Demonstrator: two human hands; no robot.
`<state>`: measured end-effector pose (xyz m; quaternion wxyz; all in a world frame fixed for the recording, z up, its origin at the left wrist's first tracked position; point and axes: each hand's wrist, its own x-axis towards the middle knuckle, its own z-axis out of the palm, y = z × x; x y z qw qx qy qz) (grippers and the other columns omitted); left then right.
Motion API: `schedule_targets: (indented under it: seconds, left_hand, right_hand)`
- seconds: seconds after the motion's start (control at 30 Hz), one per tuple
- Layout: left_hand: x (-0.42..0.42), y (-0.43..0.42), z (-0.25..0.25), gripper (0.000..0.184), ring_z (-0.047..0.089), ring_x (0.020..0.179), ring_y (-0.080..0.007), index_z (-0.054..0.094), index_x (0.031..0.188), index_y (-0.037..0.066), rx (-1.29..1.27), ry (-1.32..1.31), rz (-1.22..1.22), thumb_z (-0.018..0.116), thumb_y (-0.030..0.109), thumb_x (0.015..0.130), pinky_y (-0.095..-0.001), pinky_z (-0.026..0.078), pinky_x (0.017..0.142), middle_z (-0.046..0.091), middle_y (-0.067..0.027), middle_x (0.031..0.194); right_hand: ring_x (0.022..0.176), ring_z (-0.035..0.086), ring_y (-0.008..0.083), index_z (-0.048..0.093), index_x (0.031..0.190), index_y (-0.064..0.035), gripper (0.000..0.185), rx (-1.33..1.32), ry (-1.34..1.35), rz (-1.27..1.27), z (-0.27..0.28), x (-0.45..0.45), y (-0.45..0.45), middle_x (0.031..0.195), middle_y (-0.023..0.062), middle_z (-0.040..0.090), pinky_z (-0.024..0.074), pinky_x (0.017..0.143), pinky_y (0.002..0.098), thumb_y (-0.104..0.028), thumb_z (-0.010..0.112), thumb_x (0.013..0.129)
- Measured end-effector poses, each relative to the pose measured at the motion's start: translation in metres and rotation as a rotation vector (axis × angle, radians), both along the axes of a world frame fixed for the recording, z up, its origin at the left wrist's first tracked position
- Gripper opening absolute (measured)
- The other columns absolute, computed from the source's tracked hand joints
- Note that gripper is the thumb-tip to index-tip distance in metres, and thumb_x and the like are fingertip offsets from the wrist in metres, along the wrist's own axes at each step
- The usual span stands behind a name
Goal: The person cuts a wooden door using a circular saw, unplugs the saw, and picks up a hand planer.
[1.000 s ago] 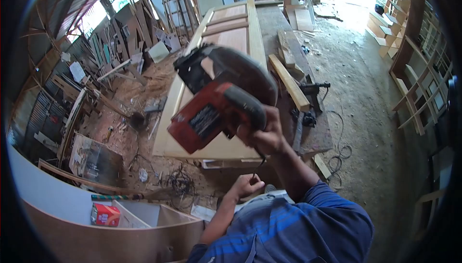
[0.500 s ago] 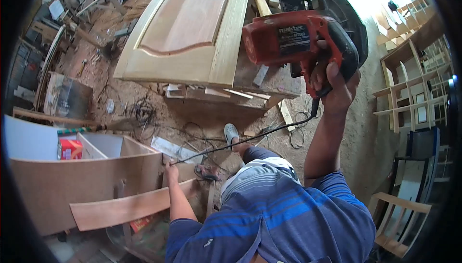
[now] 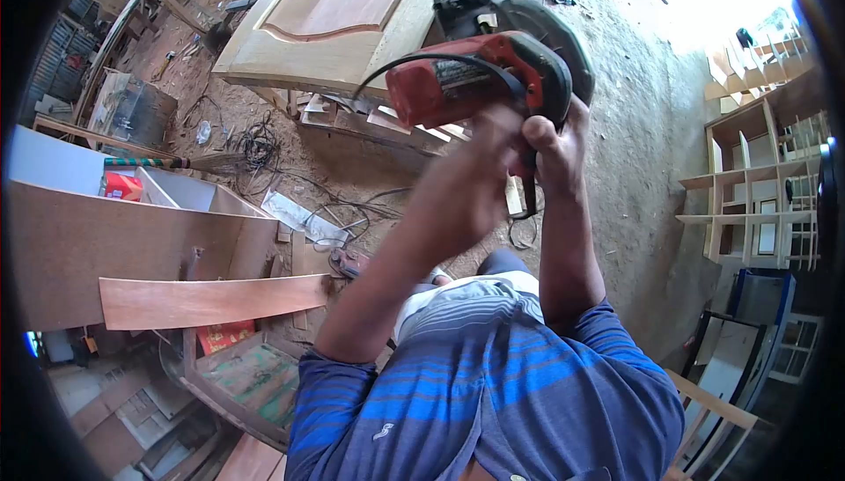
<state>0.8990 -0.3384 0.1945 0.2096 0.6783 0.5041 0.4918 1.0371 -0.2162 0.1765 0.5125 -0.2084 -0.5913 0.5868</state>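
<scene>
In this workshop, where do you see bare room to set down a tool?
Mostly bare: the floor on the right, between the right hand holding the red saw and the shelf frame. The door panel also looks bare where it shows. Crowded: the floor between door panel and open cabinet, with tangled cables.

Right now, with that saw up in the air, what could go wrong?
The cord loops across the red circular saw, so it might snag or tug on it.
The left hand, blurred, is close to the saw that the right hand grips; if the saw started by accident, that hand might get hurt. I can't tell whether it is running.
Tangled cables lie on the ground ahead, so a foot could catch there.
</scene>
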Motion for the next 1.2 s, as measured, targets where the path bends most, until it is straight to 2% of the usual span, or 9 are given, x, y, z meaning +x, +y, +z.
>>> schedule_targets:
  seconds: [0.2,0.3,0.5,0.67,0.83,1.03,1.13,1.17,1.2]
  left_hand:
    - [0.103,-0.009,-0.039,0.062,0.074,0.091,-0.0432,0.045,0.156,0.007,-0.117,-0.047,0.077,0.070,0.009,0.098,-0.0516,0.058,0.074,0.072,-0.0241,0.107]
    - [0.135,-0.040,-0.077,0.030,0.052,0.066,-0.0056,0.062,0.121,0.005,-0.341,-0.217,0.290,0.079,0.004,0.096,-0.0245,0.043,0.061,0.066,-0.0044,0.089]
    - [0.104,-0.170,-0.295,0.014,0.070,0.083,-0.0188,0.067,0.105,0.005,-0.556,-0.165,0.824,0.076,0.013,0.098,-0.0350,0.056,0.075,0.074,-0.0079,0.093]
    - [0.048,-0.317,-0.370,0.013,0.070,0.088,-0.0293,0.068,0.101,0.002,-0.643,0.180,1.294,0.071,0.014,0.099,-0.0431,0.057,0.083,0.073,-0.0144,0.095]
    - [0.020,-0.257,-0.319,0.052,0.068,0.069,-0.0296,0.071,0.088,-0.001,-0.769,-0.111,1.370,0.058,0.046,0.108,-0.0473,0.052,0.069,0.071,-0.0123,0.075]
    - [0.100,-0.005,-0.242,0.044,0.058,0.065,-0.0310,0.063,0.086,-0.002,-0.609,0.236,0.889,0.063,0.037,0.108,-0.0482,0.047,0.067,0.064,-0.0169,0.072]
    - [0.146,0.077,-0.270,0.041,0.060,0.059,-0.0172,0.065,0.085,0.002,-0.592,0.226,0.720,0.061,0.034,0.110,-0.0400,0.048,0.058,0.064,-0.0080,0.070]
    - [0.187,0.106,-0.236,0.042,0.073,0.080,-0.0375,0.070,0.091,0.002,-0.789,0.157,0.712,0.061,0.038,0.109,-0.0496,0.053,0.074,0.073,-0.0199,0.083]
    - [0.207,0.129,-0.245,0.043,0.075,0.083,-0.0363,0.071,0.092,0.002,-0.810,0.158,0.659,0.061,0.040,0.109,-0.0484,0.054,0.074,0.075,-0.0186,0.084]
  right_hand:
    - [0.066,0.061,0.0055,0.072,0.125,0.0033,0.042,-0.183,-0.107,0.094,0.008,0.084,0.016,0.085,-0.0012,0.069,0.0489,0.058,0.0237,-0.008,0.078,0.085]
    - [0.066,0.061,0.0053,0.072,0.124,0.0040,0.039,-0.112,-0.141,0.055,0.015,0.138,0.038,0.084,-0.0012,0.069,0.0489,0.057,0.0236,-0.001,0.073,0.086]
    - [0.059,0.062,0.0103,0.074,0.109,0.0041,0.023,0.093,-0.104,-0.128,0.022,0.282,0.105,0.075,0.0040,0.069,0.0491,0.053,0.0277,-0.006,0.071,0.088]
    - [0.065,0.060,0.0080,0.073,0.119,0.0023,0.037,0.237,-0.202,-0.409,0.041,0.391,0.154,0.086,0.0033,0.069,0.0482,0.059,0.0246,-0.009,0.074,0.084]
    - [0.055,0.055,0.0106,0.067,0.126,0.0064,0.049,0.214,-0.084,-0.556,0.068,0.445,0.145,0.079,0.0055,0.063,0.0449,0.051,0.0241,-0.003,0.064,0.079]
    - [0.053,0.054,0.0119,0.061,0.138,0.0069,0.060,0.104,-0.112,-0.599,0.043,0.506,0.139,0.079,0.0064,0.062,0.0449,0.050,0.0261,0.000,0.061,0.078]
    - [0.054,0.056,0.0112,0.069,0.131,0.0069,0.048,0.033,-0.128,-0.593,0.011,0.541,0.158,0.080,0.0053,0.066,0.0469,0.052,0.0280,0.004,0.063,0.083]
    - [0.054,0.055,0.0112,0.069,0.131,0.0072,0.048,0.004,-0.148,-0.598,0.002,0.554,0.169,0.080,0.0052,0.065,0.0470,0.052,0.0285,0.004,0.063,0.083]
    - [0.057,0.057,0.0109,0.069,0.130,0.0070,0.047,-0.009,-0.156,-0.531,-0.007,0.568,0.183,0.081,0.0054,0.067,0.0484,0.054,0.0280,0.004,0.064,0.083]
